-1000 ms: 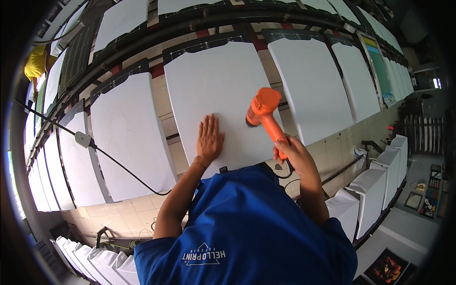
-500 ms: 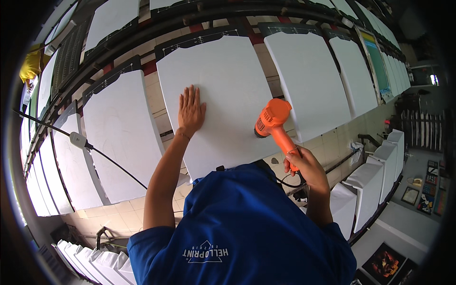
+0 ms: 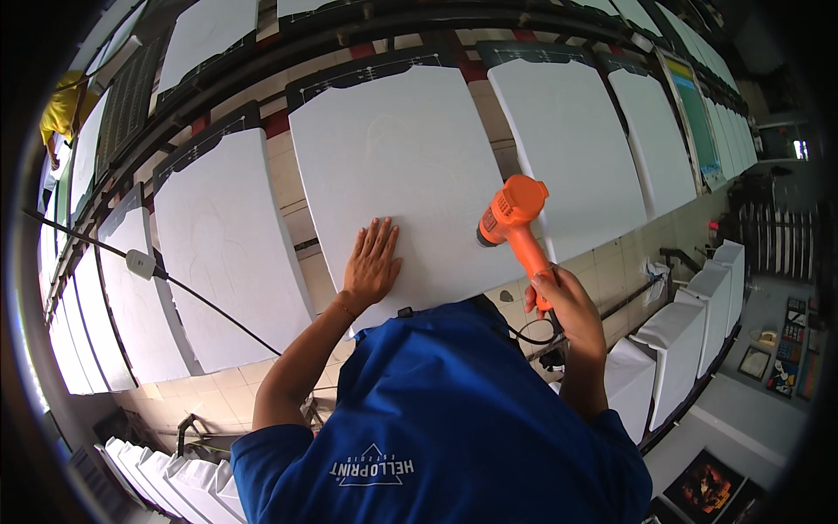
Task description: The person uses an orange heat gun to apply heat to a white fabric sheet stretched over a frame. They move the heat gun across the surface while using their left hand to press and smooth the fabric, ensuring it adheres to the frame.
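My left hand (image 3: 373,262) lies flat on a white cloth, apparently a T-shirt (image 3: 401,157), stretched over a dark board (image 3: 371,68) in front of me. Its fingers are straight and point away from me. An orange heat gun (image 3: 517,210) is held by the handle in my right hand (image 3: 569,307), to the right. The gun's dark nozzle tilts down and left over the cloth's right edge, and a black cord (image 3: 528,341) hangs from the handle.
White-covered boards stand to the left (image 3: 223,244) and right (image 3: 572,148) along a dark rail (image 3: 288,44). A cable with a white plug block (image 3: 144,264) crosses the left side. A person in yellow (image 3: 63,112) is at far left. More white pieces (image 3: 676,349) line a rack at lower right.
My left hand has slid toward me over the white cloth, still flat. The heat gun in my right hand has shifted slightly to the right and away from me.
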Action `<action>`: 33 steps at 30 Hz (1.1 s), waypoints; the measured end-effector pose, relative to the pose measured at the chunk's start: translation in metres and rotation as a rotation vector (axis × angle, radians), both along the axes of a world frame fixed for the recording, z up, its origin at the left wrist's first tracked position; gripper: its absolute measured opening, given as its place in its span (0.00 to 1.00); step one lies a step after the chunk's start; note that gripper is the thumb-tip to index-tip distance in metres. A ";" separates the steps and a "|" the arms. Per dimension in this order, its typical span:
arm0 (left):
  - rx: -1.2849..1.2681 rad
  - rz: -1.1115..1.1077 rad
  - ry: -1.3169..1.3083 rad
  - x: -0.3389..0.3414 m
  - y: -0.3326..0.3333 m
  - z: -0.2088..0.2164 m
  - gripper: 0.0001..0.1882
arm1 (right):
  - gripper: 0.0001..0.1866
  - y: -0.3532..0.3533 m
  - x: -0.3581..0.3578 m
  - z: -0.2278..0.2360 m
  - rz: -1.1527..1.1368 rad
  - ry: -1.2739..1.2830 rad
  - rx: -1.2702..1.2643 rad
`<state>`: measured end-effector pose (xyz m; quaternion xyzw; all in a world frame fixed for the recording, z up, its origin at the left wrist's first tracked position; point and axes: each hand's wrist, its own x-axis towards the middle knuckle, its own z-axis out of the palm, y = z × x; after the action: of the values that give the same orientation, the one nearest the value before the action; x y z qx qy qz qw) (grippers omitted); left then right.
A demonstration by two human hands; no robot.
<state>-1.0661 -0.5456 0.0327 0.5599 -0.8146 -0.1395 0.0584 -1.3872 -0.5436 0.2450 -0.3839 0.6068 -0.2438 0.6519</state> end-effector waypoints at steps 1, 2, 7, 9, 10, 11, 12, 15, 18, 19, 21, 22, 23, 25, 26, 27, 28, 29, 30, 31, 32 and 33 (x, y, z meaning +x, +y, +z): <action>0.003 -0.010 -0.006 0.003 -0.002 0.001 0.34 | 0.16 -0.005 0.003 -0.005 0.001 -0.023 -0.009; 0.021 0.015 -0.030 0.006 -0.012 0.001 0.34 | 0.16 -0.010 0.006 -0.010 -0.001 -0.045 -0.019; -0.151 0.191 -0.055 0.028 -0.081 -0.018 0.33 | 0.17 -0.027 0.016 -0.020 0.022 -0.038 -0.069; -0.181 0.248 -0.054 0.033 -0.105 -0.023 0.33 | 0.16 -0.024 0.009 -0.012 0.015 -0.010 -0.031; -0.181 0.273 -0.054 0.034 -0.115 -0.024 0.32 | 0.16 -0.021 0.006 -0.007 0.012 0.011 -0.025; -0.181 0.300 -0.054 0.034 -0.121 -0.025 0.32 | 0.16 -0.016 0.002 -0.001 0.011 0.032 -0.018; -0.157 0.302 -0.051 0.032 -0.124 -0.024 0.33 | 0.17 -0.013 0.001 0.001 0.005 0.040 -0.013; -0.151 0.322 -0.028 0.024 -0.118 -0.023 0.33 | 0.20 -0.009 0.000 0.004 -0.007 0.040 -0.011; -0.147 0.320 0.001 0.015 -0.087 -0.021 0.33 | 0.17 -0.021 0.002 -0.010 0.016 -0.006 -0.016; -0.135 0.302 0.014 0.011 -0.073 -0.018 0.33 | 0.16 -0.026 0.005 -0.012 0.007 -0.008 -0.021; -0.115 0.266 0.040 0.001 -0.043 -0.012 0.34 | 0.16 -0.034 0.014 -0.014 -0.010 -0.013 -0.035; -0.112 0.228 0.029 -0.002 -0.027 -0.011 0.34 | 0.16 -0.036 0.017 -0.015 -0.009 -0.017 -0.057; -0.107 0.191 0.018 -0.005 -0.011 -0.011 0.34 | 0.16 -0.038 0.020 -0.017 -0.007 -0.020 -0.077; -0.043 0.155 0.042 -0.006 0.007 -0.001 0.35 | 0.16 -0.040 0.024 -0.019 0.015 -0.038 -0.084; -0.029 0.142 0.051 -0.004 0.011 -0.001 0.35 | 0.16 -0.040 0.025 -0.018 0.036 -0.054 -0.072; -0.014 0.132 0.061 -0.001 0.014 0.001 0.35 | 0.16 -0.040 0.027 -0.018 0.060 -0.068 -0.059; -0.007 0.131 0.032 0.002 0.007 -0.001 0.35 | 0.16 -0.040 0.028 -0.017 0.073 -0.101 -0.036; -0.023 0.158 0.024 0.005 -0.005 -0.003 0.35 | 0.16 -0.041 0.028 -0.015 0.102 -0.121 -0.013; -0.039 0.190 0.017 0.010 -0.019 -0.004 0.35 | 0.16 -0.044 0.029 -0.013 0.136 -0.139 0.012; -0.056 0.220 0.007 0.013 -0.034 -0.005 0.34 | 0.17 -0.046 0.030 -0.012 0.168 -0.161 0.035; -0.093 0.247 0.008 0.016 -0.051 -0.008 0.34 | 0.17 -0.046 0.031 -0.014 0.158 -0.157 0.020; -0.129 0.286 0.007 0.021 -0.065 -0.013 0.34 | 0.17 -0.048 0.033 -0.016 0.161 -0.155 0.007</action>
<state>-1.0454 -0.6104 0.0197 0.6648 -0.7336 -0.0792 0.1166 -1.3543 -0.5921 0.2285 -0.4090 0.5228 -0.2176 0.7156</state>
